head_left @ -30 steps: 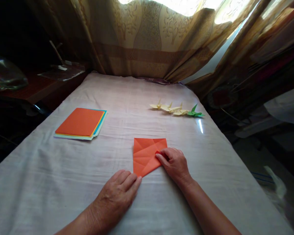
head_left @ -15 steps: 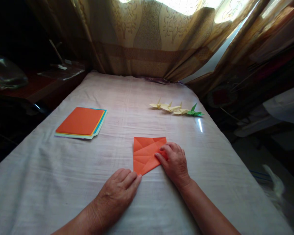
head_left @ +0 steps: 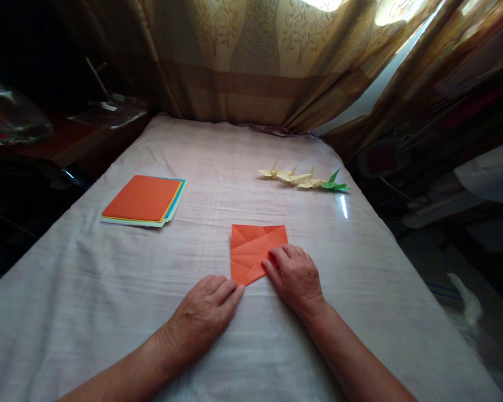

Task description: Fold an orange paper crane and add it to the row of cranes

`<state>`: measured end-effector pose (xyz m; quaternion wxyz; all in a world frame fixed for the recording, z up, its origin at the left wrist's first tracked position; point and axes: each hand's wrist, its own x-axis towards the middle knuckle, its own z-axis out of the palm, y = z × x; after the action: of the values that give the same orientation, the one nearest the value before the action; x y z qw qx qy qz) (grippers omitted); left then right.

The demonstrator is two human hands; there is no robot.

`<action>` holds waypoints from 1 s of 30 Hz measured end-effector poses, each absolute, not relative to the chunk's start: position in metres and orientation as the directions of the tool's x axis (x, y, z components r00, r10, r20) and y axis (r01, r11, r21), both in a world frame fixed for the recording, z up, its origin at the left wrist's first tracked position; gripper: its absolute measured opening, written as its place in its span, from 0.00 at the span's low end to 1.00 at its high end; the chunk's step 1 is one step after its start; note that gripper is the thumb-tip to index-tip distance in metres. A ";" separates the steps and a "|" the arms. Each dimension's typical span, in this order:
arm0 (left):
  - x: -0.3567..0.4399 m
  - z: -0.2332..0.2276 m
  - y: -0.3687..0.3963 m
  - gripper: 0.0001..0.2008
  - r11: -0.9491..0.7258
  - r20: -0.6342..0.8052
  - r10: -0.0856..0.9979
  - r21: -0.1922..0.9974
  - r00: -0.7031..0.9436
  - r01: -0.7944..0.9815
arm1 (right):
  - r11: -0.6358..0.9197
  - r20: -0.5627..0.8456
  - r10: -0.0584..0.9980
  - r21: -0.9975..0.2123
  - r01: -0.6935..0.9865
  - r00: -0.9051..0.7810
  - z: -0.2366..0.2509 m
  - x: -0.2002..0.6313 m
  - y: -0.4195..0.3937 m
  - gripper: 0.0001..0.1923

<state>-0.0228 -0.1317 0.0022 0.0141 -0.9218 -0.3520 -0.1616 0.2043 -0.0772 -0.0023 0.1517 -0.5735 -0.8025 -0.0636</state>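
Note:
A creased sheet of orange origami paper (head_left: 251,245) lies in front of me, its lower edge slanting up to the right. My left hand (head_left: 207,307) pinches its bottom left corner between thumb and fingers. On the right side of the sheet, my right hand (head_left: 295,276) has its thumb and curled fingers closed at the paper's edge, hiding that corner. Crossing fold lines run over the visible face of the paper.
A stack of coloured paper (head_left: 142,198), orange on top, lies to the left. Farther back on the right sit several pale yellow paper cranes (head_left: 295,177) and a green paper crane (head_left: 334,183). A white cloth (head_left: 209,206) covers the surface; a patterned curtain (head_left: 251,89) hangs behind.
The view has tilted down slightly, so everything shifts a little. My right hand has slid slightly down and left along the paper's edge; the left hand keeps its corner.

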 end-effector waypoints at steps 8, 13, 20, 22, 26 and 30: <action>-0.043 0.001 -0.139 0.13 -0.764 0.388 0.631 0.159 0.672 0.626 | 0.237 0.283 0.938 -0.097 0.967 -0.202 -0.002 0.194 -0.089 0.13; -0.043 0.006 -0.139 0.14 -0.756 0.373 0.645 0.183 0.667 0.628 | 0.171 0.278 0.949 -0.058 0.984 -0.149 0.001 0.184 -0.096 0.18; -0.030 0.009 -0.134 0.16 -0.733 0.236 0.677 0.129 0.697 0.668 | 0.129 0.308 0.946 -0.069 0.989 -0.102 -0.001 0.176 -0.102 0.20; -0.028 0.010 -0.133 0.16 -0.729 0.203 0.683 0.121 0.702 0.674 | 0.131 0.315 0.944 -0.077 0.988 -0.101 -0.002 0.176 -0.102 0.19; -0.026 0.012 -0.134 0.16 -0.723 0.160 0.690 0.098 0.706 0.684 | 0.126 0.305 0.948 -0.089 0.988 -0.093 -0.002 0.176 -0.102 0.19; -0.026 0.012 -0.134 0.15 -0.714 0.147 0.699 0.092 0.700 0.694 | 0.123 0.301 0.949 -0.091 0.988 -0.091 -0.002 0.175 -0.102 0.20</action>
<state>-0.0260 -0.1342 0.0119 -0.0150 -0.9217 -0.3780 -0.0857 0.1754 -0.1023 -0.0024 0.1441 -0.6587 -0.7354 -0.0675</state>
